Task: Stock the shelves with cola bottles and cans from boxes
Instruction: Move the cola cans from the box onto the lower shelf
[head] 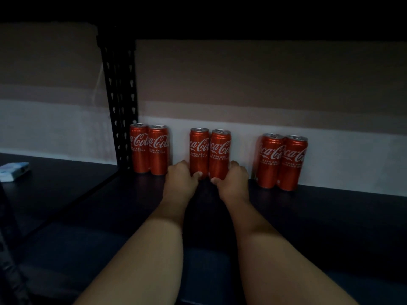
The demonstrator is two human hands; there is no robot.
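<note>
Far left, a pale blue-and-white pack (13, 171) lies on the adjoining shelf (55, 183). A black perforated upright post (120, 95) divides the two bays. On the dark main shelf (330, 216), six red cola cans stand upright against the far wall (264, 84) in three pairs. The left pair (149, 149) stands just beside the post. The middle pair (209, 154) is touching side by side. The left hand (181, 179) has its grip wrapped around the base of the left middle can (199, 150). The right hand (234, 180) has its grip wrapped around the base of the right middle can (219, 155). The right pair (283, 161) stands apart, untouched.
</note>
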